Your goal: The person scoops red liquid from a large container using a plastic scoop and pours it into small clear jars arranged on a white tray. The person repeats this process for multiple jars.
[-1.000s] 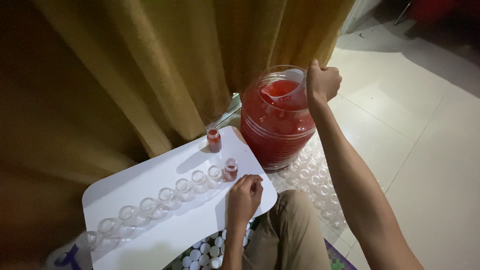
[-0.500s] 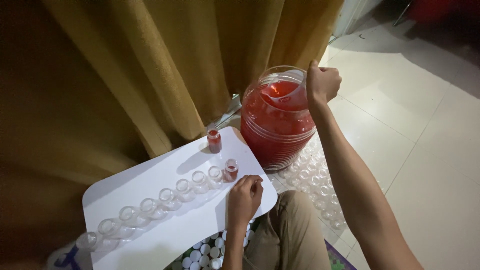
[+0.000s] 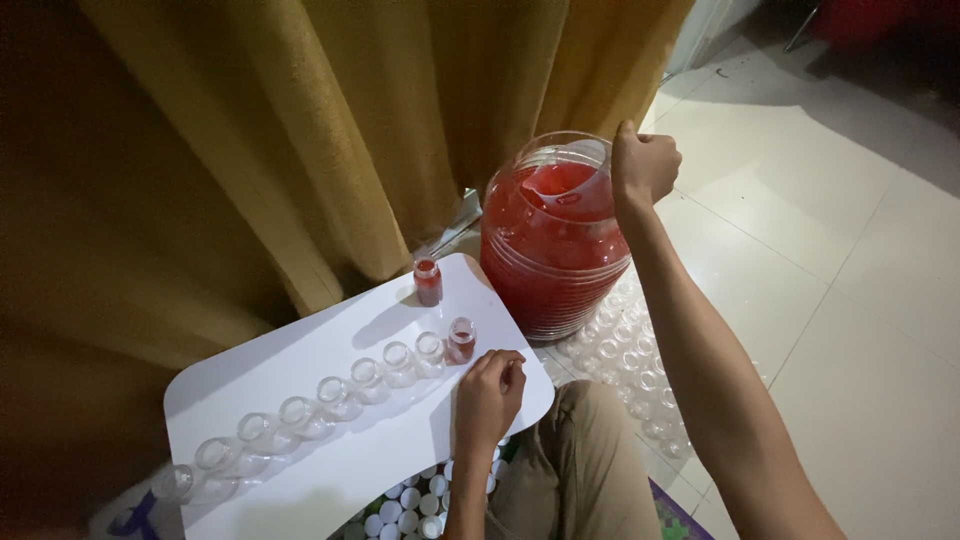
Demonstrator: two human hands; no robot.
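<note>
— Anything change in the last second?

— Hardly. The right hand [image 3: 643, 165] is still up at the rim of the big clear jar [image 3: 553, 240] of red liquid, and the left hand [image 3: 489, 392] has stayed on the white board [image 3: 300, 400] that serves as a desk. The jar and the little vials sit where they were.

— How's the right arm set?

— Stretched out long from the lower right, forearm rising to the jar's mouth. The wrist bends down and the fingers are bunched closed over the rim on the far right side. Whether that grip pinches the rim itself or something small dipped in the liquid, I can't tell from here.

— And the left?

— Forearm comes straight up from the bottom edge, beside the knee. The hand rests knuckles up on the board's near edge, fingers curled loosely under, holding nothing. It's just beside a small vial with a little red in it [image 3: 462, 340], not touching it.

— Where are the rest of the vials?

— A row of empty clear vials [image 3: 330, 392] runs leftward from that one across the board. One filled red vial [image 3: 428, 282] stands apart near the board's far edge, close to the yellow curtain [image 3: 330, 130]. The jar stands on the floor just beyond the board, with more empty vials [image 3: 640, 360] spread at its foot and white caps [image 3: 405, 510] heaped under the board's near side.
</note>
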